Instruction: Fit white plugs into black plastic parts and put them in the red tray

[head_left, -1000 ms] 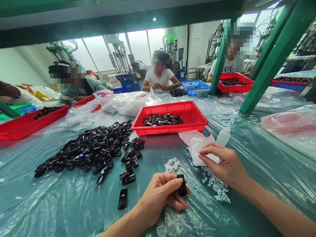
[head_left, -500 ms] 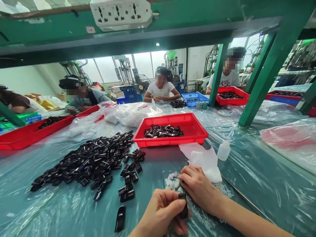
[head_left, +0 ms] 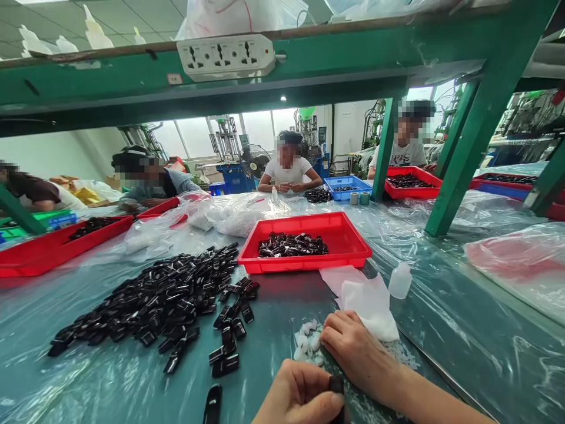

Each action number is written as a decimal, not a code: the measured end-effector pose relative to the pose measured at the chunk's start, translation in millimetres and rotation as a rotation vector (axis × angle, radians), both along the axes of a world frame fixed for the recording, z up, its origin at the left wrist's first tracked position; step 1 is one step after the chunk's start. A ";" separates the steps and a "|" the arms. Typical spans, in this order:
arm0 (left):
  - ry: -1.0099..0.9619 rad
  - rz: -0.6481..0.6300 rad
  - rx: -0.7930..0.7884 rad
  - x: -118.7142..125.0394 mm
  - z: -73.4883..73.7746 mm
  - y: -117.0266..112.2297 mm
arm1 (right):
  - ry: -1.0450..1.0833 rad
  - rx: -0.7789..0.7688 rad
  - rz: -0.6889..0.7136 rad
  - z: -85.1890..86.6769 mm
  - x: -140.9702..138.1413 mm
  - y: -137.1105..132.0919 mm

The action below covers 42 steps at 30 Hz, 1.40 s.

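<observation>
At the bottom edge, my left hand pinches a small glossy black plastic piece between thumb and fingers. My right hand rests on the table just beyond it, fingers curled together at the edge of a small pile of white scraps. What those fingertips hold, if anything, is hidden. Left of my hands spreads a large heap of similar black pieces, with one lone black piece nearer to me. Folded white tissue lies right behind my right hand.
Beyond my hands stands a red tray partly filled with black pieces. A small white bottle is to its right. Green posts and a green overhead beam frame the table. Several people sit across it.
The view has tilted upward, so the table appears lower in the picture. My left hand, still pinching the black piece, is lower and slightly further right. My right hand stays by the white scraps.
</observation>
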<state>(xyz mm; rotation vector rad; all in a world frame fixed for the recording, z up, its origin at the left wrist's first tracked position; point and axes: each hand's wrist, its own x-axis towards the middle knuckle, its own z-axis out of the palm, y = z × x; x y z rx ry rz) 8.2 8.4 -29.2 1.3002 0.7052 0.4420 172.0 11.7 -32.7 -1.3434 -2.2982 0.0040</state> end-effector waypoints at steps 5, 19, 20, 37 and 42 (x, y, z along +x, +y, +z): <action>0.060 0.045 -0.068 0.0 9.8 -4.2 | 0.119 -0.076 -0.005 12.8 4.9 -6.9; 0.121 0.102 -0.084 0.6 27.2 -9.6 | 0.840 -0.496 0.089 43.9 10.2 -37.8; 0.127 0.095 -0.080 0.9 28.2 -9.5 | 0.833 -0.487 0.095 43.2 10.3 -38.1; 0.106 0.034 -0.012 -1.2 19.9 -3.1 | 0.823 -0.406 0.128 36.8 7.1 -37.3; 0.035 -0.020 0.012 -2.8 19.3 0.9 | 0.838 -0.423 0.142 32.5 7.6 -34.9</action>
